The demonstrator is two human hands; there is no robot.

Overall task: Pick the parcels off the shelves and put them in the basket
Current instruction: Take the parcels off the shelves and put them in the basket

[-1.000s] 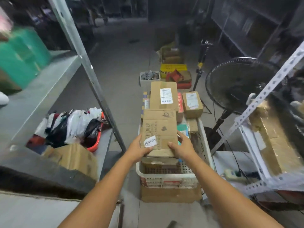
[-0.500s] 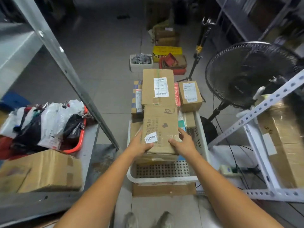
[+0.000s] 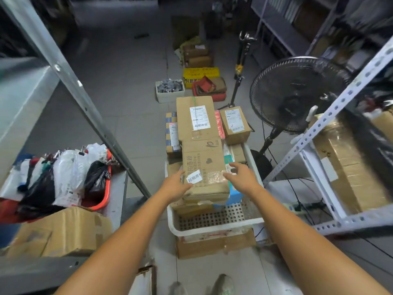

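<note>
Resting my left hand (image 3: 174,185) flat against the cardboard parcel (image 3: 204,167) atop the basket (image 3: 212,229) pile; my right hand (image 3: 240,177) open, fingers spread, just beside it, gripping nothing.

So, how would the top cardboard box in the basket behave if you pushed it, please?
The cardboard box looks stiff, with straight edges, so it would probably slide as one piece. It sits on other parcels, above the rim of the basket, so a sideways push might tip it off. Its shiny tape may be slippery.

Grey floor (image 3: 127,86); metal racks (image 3: 331,116); fan (image 3: 297,94)
</note>
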